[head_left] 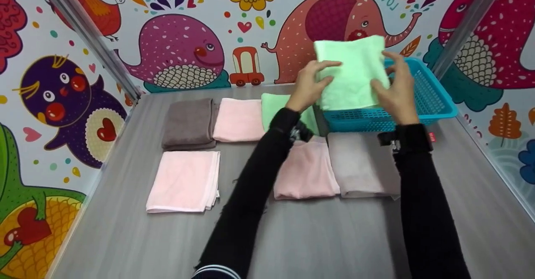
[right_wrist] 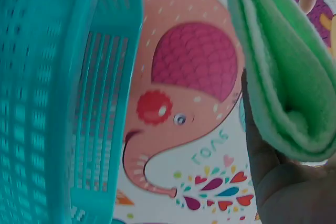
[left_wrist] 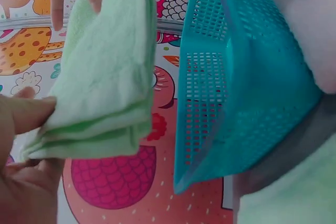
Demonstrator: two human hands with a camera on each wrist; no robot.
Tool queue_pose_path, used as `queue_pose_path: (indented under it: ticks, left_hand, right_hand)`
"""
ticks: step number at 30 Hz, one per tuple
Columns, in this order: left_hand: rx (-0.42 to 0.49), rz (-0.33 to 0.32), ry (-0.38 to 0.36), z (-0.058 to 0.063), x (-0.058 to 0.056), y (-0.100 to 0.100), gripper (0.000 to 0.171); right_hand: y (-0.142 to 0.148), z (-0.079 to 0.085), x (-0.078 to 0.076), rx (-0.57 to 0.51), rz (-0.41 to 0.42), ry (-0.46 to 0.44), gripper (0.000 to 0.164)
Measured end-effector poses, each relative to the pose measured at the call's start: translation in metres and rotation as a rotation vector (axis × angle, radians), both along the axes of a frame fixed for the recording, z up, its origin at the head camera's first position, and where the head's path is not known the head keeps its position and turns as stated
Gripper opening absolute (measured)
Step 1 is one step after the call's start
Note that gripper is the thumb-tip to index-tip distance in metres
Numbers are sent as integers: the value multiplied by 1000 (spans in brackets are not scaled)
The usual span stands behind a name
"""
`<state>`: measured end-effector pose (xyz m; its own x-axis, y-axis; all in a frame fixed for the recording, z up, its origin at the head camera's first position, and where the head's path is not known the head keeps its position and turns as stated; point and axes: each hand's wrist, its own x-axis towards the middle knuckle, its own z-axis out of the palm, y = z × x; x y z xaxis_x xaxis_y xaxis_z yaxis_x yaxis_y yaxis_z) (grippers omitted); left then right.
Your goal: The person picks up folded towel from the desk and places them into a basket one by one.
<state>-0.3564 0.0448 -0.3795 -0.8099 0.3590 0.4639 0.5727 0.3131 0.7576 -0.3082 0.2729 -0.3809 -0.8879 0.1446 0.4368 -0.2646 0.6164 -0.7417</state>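
Note:
A folded light-green towel point(head_left: 353, 74) is held up in the air in front of the blue basket point(head_left: 434, 91). My left hand point(head_left: 311, 82) pinches its left edge between thumb and fingers. On the opposite edge, my right hand point(head_left: 399, 89) grips it the same way. Stacked folds of the towel point(left_wrist: 105, 93) show in the left wrist view, with the left thumb on top. From the right wrist, the towel's folded layers point(right_wrist: 283, 77) appear side-on, and the right hand point(right_wrist: 291, 192) is partly hidden behind them.
On the grey table lie folded towels: a dark grey one point(head_left: 188, 122), a pink one point(head_left: 238, 120), a green one point(head_left: 273, 107) partly behind the left arm, a pale pink one point(head_left: 182, 181), a deeper pink one point(head_left: 309, 170) and a light grey one point(head_left: 361, 164). Patterned walls enclose the table.

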Motion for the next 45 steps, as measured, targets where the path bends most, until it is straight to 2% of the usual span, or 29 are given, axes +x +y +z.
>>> queue_pose_path:
  ticks: [2,4,7,12,14,17,20,23,27,31,37,41,45]
  left_hand:
    - [-1,-1,-20,-4,-4,16,33]
    - [-35,8,-63,-8,-7,31,35]
    - [-153,20,-147,-12,-10,48,45]
    - [-364,13,-242,-18,-13,67,66]
    - [-459,33,-238,-23,-12,71,69]
    - [-630,89,-187,-33,-12,72,67]
    - [-811,138,-111,-43,-10,70,63]
    - [-925,161,-87,-52,-9,68,58]
    - [-992,199,-97,-57,-9,68,42]
    - [-1056,210,-118,-56,-9,71,28]
    - [-1191,221,-153,-52,-9,72,36]
    - [-1261,198,-161,-49,-9,71,44]
    - [-1317,175,-160,-47,-9,70,48]
  right_hand:
    - [10,-2,-5,5,-31,18,44]
    - [19,-7,-9,13,-48,22,32]
    - [30,-16,-13,30,-64,14,20]
    - [40,-34,-19,57,-92,-5,23]
    - [41,-41,-22,71,-78,-28,26]
    - [40,-50,-26,104,-28,-89,31]
    - [39,-57,-28,149,31,-185,38]
    - [39,-62,-31,207,85,-295,45]
    - [38,-62,-34,280,130,-417,48]
    - [34,-60,-37,365,127,-517,46]
    - [31,-55,-44,491,162,-654,46]
    - [30,-52,-46,541,181,-718,47]
    - [31,-51,-48,549,202,-744,26]
